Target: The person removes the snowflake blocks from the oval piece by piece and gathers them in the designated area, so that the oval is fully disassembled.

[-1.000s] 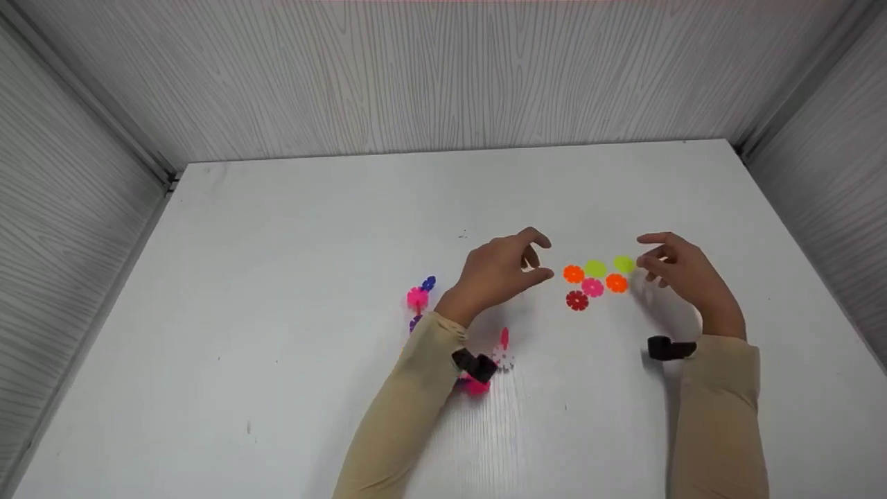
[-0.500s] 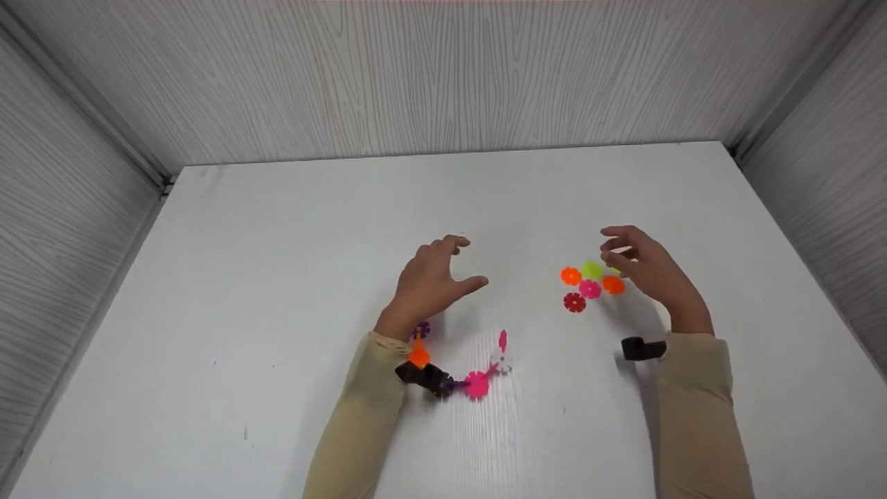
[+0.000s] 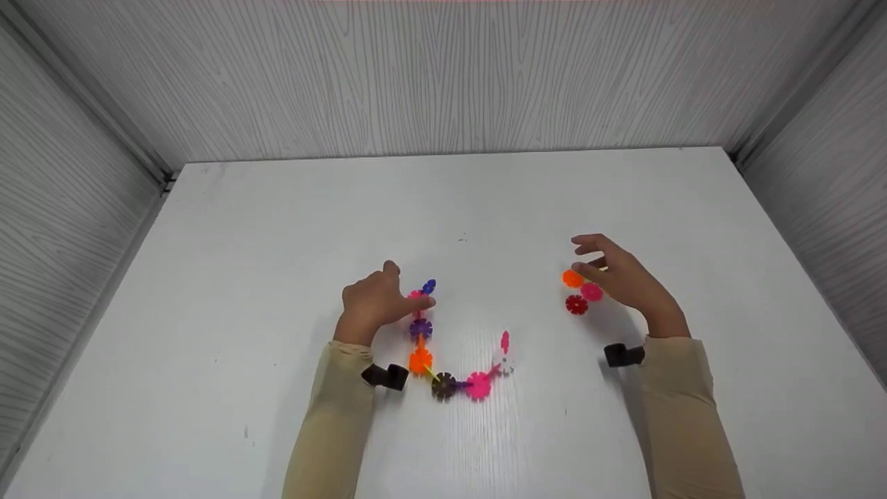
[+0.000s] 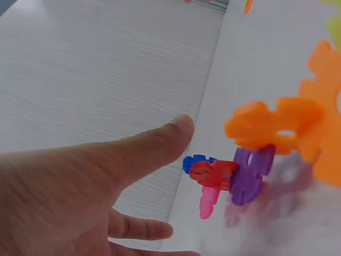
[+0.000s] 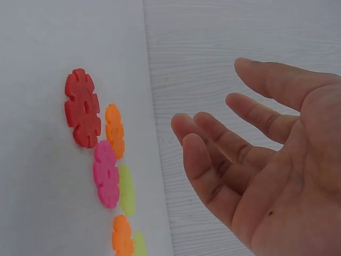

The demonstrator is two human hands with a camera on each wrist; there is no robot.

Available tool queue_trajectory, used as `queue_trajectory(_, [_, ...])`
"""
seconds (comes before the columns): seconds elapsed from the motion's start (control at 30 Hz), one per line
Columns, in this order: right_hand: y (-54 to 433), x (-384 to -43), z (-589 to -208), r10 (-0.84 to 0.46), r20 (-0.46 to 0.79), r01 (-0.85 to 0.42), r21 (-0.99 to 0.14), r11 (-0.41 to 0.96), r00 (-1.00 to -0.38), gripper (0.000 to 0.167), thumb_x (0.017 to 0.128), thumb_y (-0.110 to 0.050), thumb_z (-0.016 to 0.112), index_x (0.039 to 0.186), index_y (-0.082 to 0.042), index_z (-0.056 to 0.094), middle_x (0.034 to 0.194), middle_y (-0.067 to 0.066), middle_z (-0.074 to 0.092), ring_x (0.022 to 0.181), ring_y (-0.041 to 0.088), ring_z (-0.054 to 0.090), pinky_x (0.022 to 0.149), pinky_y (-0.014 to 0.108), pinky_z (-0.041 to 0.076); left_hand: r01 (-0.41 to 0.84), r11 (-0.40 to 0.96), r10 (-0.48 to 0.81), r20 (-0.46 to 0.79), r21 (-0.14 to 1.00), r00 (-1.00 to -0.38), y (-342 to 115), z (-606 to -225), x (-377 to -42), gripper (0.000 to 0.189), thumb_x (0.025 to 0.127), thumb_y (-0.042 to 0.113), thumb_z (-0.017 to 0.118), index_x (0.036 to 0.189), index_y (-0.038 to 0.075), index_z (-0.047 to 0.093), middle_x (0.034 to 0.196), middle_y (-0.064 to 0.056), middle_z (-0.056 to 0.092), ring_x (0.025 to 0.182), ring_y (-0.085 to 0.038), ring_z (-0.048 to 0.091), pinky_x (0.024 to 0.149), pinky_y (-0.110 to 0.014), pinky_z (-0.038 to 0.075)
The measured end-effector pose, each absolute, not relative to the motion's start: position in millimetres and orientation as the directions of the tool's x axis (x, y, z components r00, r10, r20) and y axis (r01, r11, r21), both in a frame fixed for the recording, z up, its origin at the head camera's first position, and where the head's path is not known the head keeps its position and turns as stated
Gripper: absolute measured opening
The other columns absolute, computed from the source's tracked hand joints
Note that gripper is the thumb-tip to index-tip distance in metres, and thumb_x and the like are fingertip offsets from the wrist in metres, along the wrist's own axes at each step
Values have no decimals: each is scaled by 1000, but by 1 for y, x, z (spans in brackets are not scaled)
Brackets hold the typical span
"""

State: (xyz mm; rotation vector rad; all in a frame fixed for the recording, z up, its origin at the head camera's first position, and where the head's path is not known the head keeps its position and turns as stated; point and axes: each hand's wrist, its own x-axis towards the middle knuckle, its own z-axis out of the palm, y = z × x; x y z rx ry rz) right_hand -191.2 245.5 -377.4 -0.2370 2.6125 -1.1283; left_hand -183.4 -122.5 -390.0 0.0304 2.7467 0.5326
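Observation:
A curved chain of interlocked flower-shaped plastic discs lies on the table in the head view. It runs from a blue disc (image 3: pixel 429 286) through a purple disc (image 3: pixel 420 328), an orange disc (image 3: pixel 420 361) and a dark disc (image 3: pixel 443 387) to a pink disc (image 3: pixel 478 385) and a whitish one (image 3: pixel 504 361). My left hand (image 3: pixel 378 301) hovers at the chain's upper left, thumb extended, holding nothing. Over the loose discs my right hand (image 3: pixel 620 277) hangs with relaxed fingers and nothing in them. Beneath it lie a red disc (image 5: pixel 83 109), a magenta disc (image 5: pixel 106 175) and an orange disc (image 5: pixel 115 131).
Two yellow-green discs, one of them a yellow-green disc (image 5: pixel 127 191) beside the magenta one, are mostly hidden by the right hand in the head view. The white table (image 3: pixel 277 229) ends at a wood-grain back panel (image 3: pixel 443 83), with similar panels at both sides.
My left hand has moved left and slightly toward me, from near the loose discs to the chain, uncovering more of it. My right hand has shifted left over the loose discs.

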Motion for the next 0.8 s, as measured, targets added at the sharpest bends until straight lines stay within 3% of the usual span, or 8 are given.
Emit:
queue_trajectory(0.17, [244,-191,-378,-266,-225,-24,-719,695,-937,53,99,-28,53,145,-12,32,141,15,44,125,36,50,100,53,44,-25,951,103,-390,309,-915,-122,-390,-182,81,79,63,64,128,0,49,92,-12,65,81,-26,61,77,-42,49])
queue_trajectory(0.47, [240,-191,-382,-297,-249,-38,-704,709,-922,49,100,-24,51,144,-11,36,132,15,52,118,34,54,96,49,46,-4,919,171,-410,394,-896,-115,-396,-185,59,86,50,64,126,6,55,113,-11,66,92,-25,61,81,-41,49])
queue_trajectory(0.8, [223,-190,-380,-336,-218,-102,-683,723,-916,45,99,-22,53,141,-10,42,128,15,57,112,31,58,92,44,50,2,862,209,-353,506,-912,-109,-397,-187,45,86,35,64,124,13,57,99,-7,67,85,-21,60,79,-41,49])
